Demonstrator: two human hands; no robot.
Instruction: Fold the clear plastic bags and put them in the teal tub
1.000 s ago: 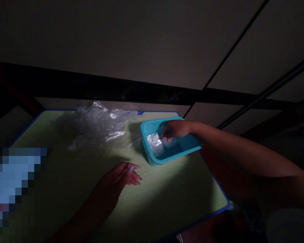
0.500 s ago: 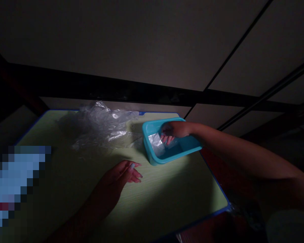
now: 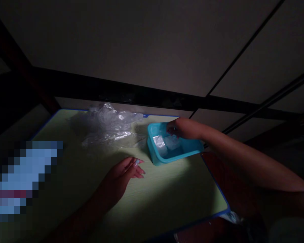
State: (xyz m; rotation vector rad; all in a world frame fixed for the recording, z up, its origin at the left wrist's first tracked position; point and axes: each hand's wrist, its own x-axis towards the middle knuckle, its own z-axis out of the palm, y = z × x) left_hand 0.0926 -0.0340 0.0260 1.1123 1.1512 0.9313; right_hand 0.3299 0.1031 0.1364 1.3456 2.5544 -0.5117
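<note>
A turquoise plastic tub (image 3: 157, 158) stands on a pale green table (image 3: 152, 199) with a blue edge. Clear shiny plastic pieces (image 3: 164, 145) lie inside the tub. My right hand (image 3: 182, 128) reaches over the tub's far rim, fingers curled down; what they hold, if anything, is hidden. My left hand (image 3: 124, 173) rests on the table in front of the tub, fingers stretched out and holding nothing. A heap of crumpled clear plastic film (image 3: 106, 126) lies at the table's back, left of the tub.
The room is dark; only the table's middle is lit. A blurred blue patch (image 3: 22, 175) covers the left side. A dark rail (image 3: 116, 91) runs behind the table. The table's right edge (image 3: 218, 192) drops to a dark reddish floor.
My right hand has lifted from inside the tub to its far rim. The view has shifted slightly. My left hand has hardly moved.
</note>
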